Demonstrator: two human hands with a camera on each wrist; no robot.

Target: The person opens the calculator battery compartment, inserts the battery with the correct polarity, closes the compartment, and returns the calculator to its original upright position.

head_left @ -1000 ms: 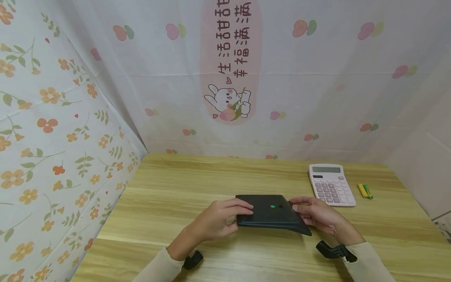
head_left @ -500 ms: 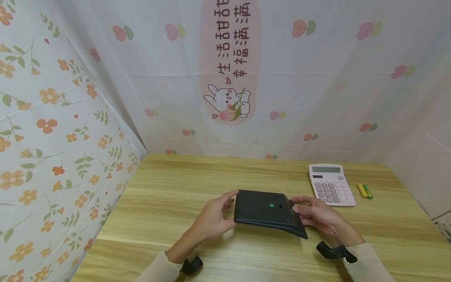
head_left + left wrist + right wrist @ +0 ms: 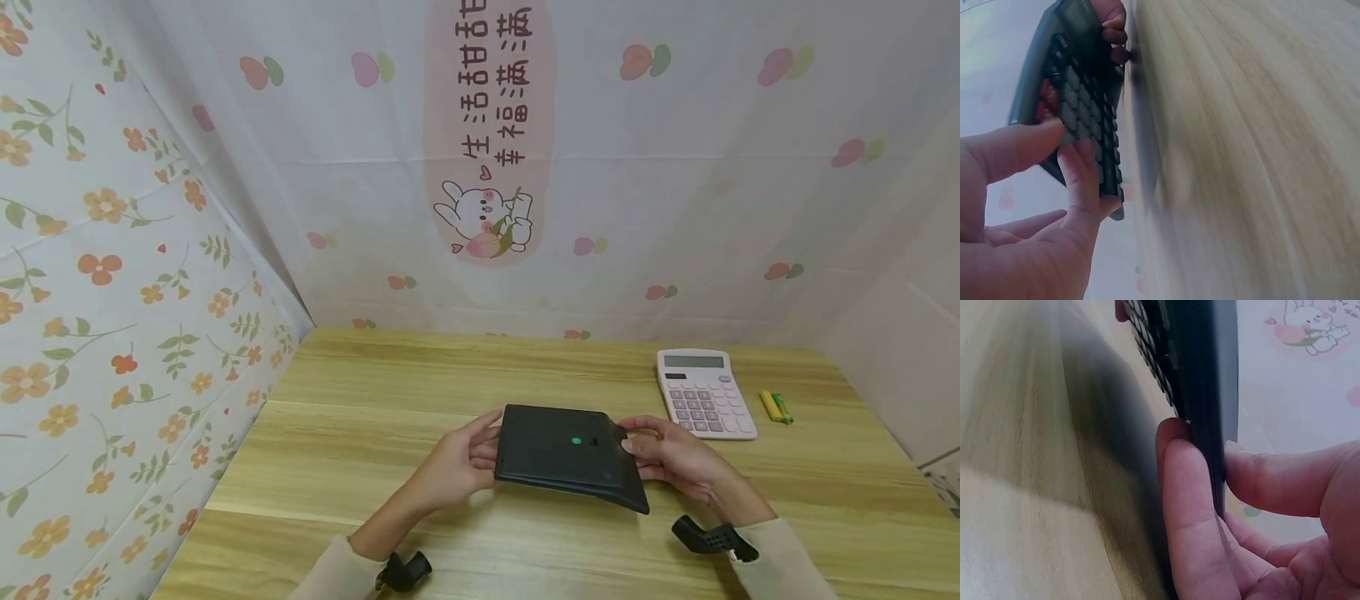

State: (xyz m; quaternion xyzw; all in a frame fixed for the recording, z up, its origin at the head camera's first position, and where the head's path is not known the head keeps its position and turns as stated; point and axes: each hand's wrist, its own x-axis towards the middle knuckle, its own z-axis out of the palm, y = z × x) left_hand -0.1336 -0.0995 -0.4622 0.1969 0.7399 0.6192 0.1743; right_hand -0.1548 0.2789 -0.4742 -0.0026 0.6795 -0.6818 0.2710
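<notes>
We see the black calculator [image 3: 558, 454] held over the table [image 3: 375, 433], tipped, with its back up. From the head we see a green dot [image 3: 576, 441] on its back. Only the left wrist view shows us the red keys [image 3: 1046, 100], grey keys [image 3: 1079, 109] and dark screen [image 3: 1079, 22]. The right hand [image 3: 686, 467] pinches the screen end, and its own wrist view shows us the thumb [image 3: 1279, 478] on the back. The left hand [image 3: 453, 467] holds the other end, its fingertips by the keys. From the head, some left fingertips are hidden. The right wrist view cuts off much of the calculator.
</notes>
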